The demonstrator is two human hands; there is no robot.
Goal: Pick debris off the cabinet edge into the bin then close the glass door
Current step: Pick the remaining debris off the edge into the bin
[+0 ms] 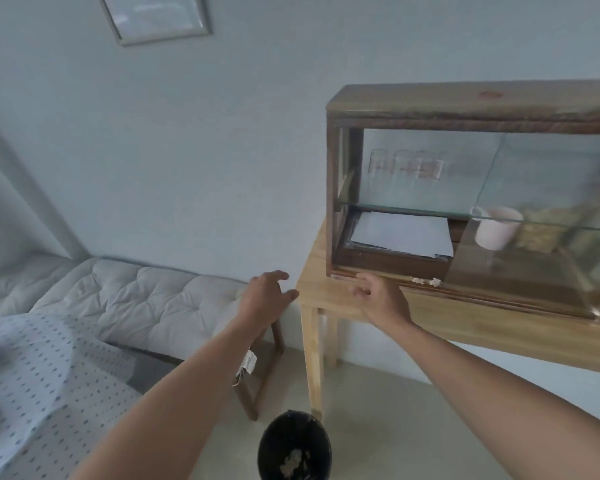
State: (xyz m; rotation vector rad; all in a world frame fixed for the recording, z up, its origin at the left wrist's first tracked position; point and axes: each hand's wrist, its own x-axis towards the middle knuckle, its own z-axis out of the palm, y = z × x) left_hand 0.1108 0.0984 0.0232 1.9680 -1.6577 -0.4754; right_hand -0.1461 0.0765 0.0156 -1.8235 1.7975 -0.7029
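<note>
Black bin [293,445], brown cabinet [465,105], dotted sheet [42,368]

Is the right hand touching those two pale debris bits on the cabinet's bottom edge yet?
Apart. The head view shows the right hand at the edge's left end, with a bare stretch of wood between it and the debris bits.

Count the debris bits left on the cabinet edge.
2: two pale bits side by side on the cabinet's bottom front edge, one left, one right. The right hand may hide more.
</note>
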